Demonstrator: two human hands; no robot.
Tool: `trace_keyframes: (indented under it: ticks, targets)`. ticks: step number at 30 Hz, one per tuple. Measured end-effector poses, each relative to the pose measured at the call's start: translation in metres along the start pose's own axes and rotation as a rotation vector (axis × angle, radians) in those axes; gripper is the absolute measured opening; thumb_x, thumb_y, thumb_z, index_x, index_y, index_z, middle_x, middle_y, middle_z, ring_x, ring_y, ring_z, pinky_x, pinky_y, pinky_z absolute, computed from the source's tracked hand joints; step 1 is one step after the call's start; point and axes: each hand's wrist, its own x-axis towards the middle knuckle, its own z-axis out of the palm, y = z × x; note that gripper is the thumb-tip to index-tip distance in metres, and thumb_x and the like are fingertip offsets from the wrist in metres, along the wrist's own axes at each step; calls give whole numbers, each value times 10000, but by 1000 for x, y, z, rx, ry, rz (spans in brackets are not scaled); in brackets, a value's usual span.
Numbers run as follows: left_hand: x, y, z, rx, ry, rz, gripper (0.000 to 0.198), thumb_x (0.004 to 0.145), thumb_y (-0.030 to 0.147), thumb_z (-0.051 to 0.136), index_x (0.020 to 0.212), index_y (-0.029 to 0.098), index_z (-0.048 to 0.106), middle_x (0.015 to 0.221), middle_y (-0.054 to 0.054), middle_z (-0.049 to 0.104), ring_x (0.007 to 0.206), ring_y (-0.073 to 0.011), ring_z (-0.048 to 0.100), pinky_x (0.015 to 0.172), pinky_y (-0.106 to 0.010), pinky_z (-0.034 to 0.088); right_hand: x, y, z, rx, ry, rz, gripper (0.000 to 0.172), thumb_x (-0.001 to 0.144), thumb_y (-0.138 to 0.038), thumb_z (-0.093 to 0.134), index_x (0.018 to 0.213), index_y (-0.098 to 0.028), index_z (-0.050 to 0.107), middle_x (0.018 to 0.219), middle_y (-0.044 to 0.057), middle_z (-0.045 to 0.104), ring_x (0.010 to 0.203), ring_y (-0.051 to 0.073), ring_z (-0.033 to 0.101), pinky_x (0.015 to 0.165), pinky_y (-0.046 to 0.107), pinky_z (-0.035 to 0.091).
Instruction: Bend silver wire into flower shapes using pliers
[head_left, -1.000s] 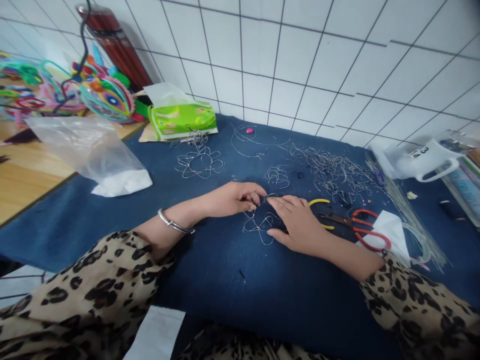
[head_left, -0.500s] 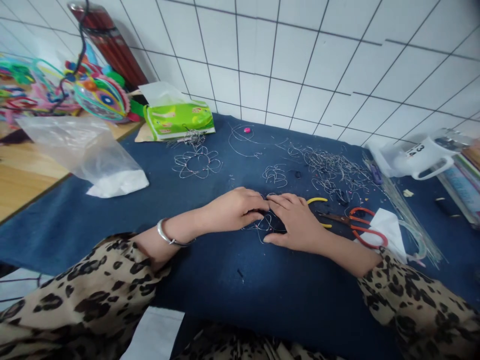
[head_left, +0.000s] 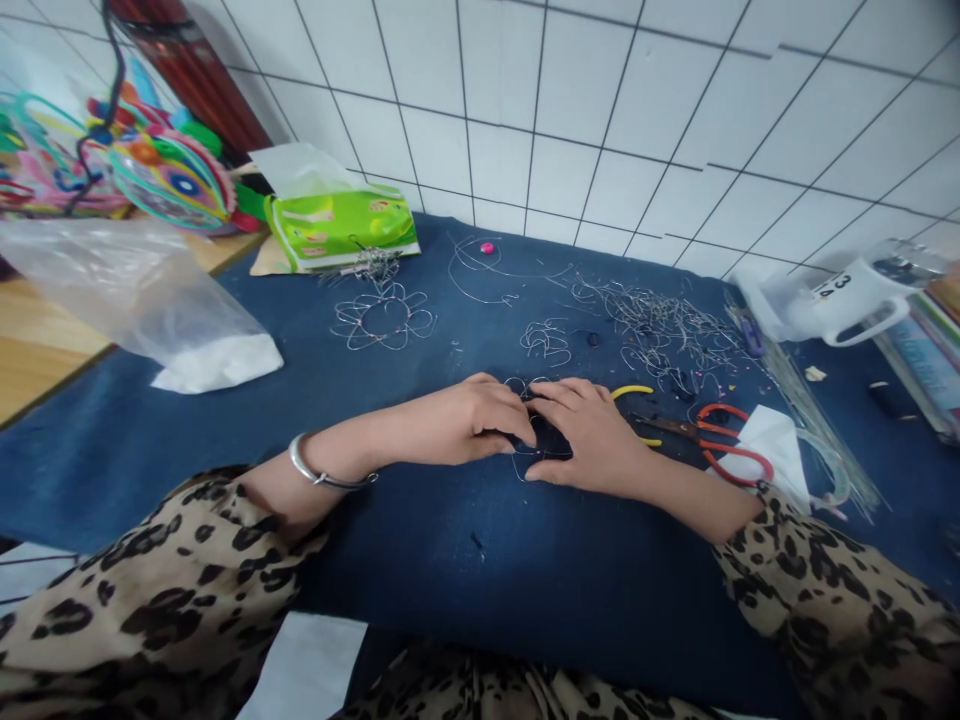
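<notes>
On the dark blue cloth, a thin wire shape with loops lies between and partly under my two hands. My left hand reaches in from the left, its fingers bent down and closed at the wire; what its fingertips cover is hidden. Over the right part of the shape rests my right hand, fingers stretched and the thumb spread apart, touching the wire from above. Beyond my left hand lies a flower-shaped wire ring. A small group of bent wires sits just past my fingers.
Right of my hand lie yellow-handled pliers, mostly covered, and red-handled scissors. Behind them spreads a tangle of wire. A white mug stands far right. Left are a green tissue pack and a plastic bag.
My left fingers have shifted slightly down over the wire, covering more of it. The right hand stays nearly in place. The whole view has moved a little.
</notes>
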Motion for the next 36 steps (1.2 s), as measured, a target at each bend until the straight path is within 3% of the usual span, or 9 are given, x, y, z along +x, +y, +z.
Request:
trace_keyframes:
  ticks: [6, 11, 16, 19, 23, 26, 29, 33, 36]
  targets:
    - [-2, 6, -10, -8, -162, 39, 252, 844, 126, 516, 991, 278, 654, 1003, -12, 677, 949, -159, 599, 967, -361, 324, -4, 4, 0, 105, 57, -13, 429, 725, -564, 609, 1031, -263, 612, 1306, 45, 493, 1190, 293, 364, 948, 476, 288]
    - [-3, 6, -13, 3, -181, 32, 159, 858, 231, 539, 945, 256, 670, 1061, -32, 659, 976, -173, 586, 965, -364, 322, -6, 13, -1, 214, 143, -105, 123, 801, -363, 607, 817, -252, 659, 1190, 18, 559, 1143, 233, 412, 934, 423, 310]
    - [-2, 5, -9, 9, -145, 5, 144, 870, 265, 534, 851, 230, 673, 987, -21, 673, 895, -155, 602, 946, -355, 324, -9, 19, -12, 90, 183, -286, 135, 843, -284, 556, 814, -265, 686, 1040, 43, 580, 1137, 243, 396, 907, 425, 314]
    - [-1, 5, -7, 20, -127, -6, 129, 864, 246, 544, 824, 222, 664, 949, -12, 675, 871, -148, 601, 940, -355, 325, -13, 17, -24, -40, 88, -413, 166, 864, -276, 515, 868, -238, 677, 972, 61, 584, 1088, 242, 424, 879, 415, 330]
    - [-1, 6, -9, 16, -122, -2, 92, 851, 234, 563, 850, 212, 652, 926, -13, 671, 875, -150, 594, 938, -353, 336, -16, 12, -34, -110, -31, -536, 293, 869, -420, 488, 904, -182, 655, 904, 81, 600, 1003, 244, 466, 840, 414, 354]
    - [-2, 3, -13, -49, -37, -5, 111, 858, 252, 550, 880, 197, 644, 905, -26, 668, 864, -145, 594, 894, -319, 385, -16, 13, -31, -37, 45, -555, 360, 830, -496, 519, 928, -173, 644, 896, 81, 611, 969, 244, 487, 827, 418, 369]
    - [-3, -9, -13, -60, 151, -135, 125, 864, 240, 524, 882, 175, 630, 874, -35, 648, 825, -136, 584, 788, -275, 439, -16, 16, -22, 116, 194, -494, 277, 834, -427, 541, 885, -170, 630, 849, 64, 617, 883, 212, 527, 790, 393, 401]
    - [-2, -22, -6, 75, 349, -356, 91, 834, 236, 553, 815, 167, 609, 793, -14, 608, 749, -127, 554, 716, -268, 440, -15, 17, -13, 267, 350, -251, 153, 854, -272, 515, 737, -198, 581, 723, 28, 590, 725, 158, 535, 713, 337, 437]
    - [1, -19, 1, 133, 436, -377, 88, 831, 241, 557, 793, 167, 585, 769, -11, 584, 727, -124, 531, 687, -266, 434, -14, 14, -11, 287, 413, -90, 126, 847, -285, 524, 759, -208, 571, 754, 29, 586, 753, 160, 539, 732, 336, 448]
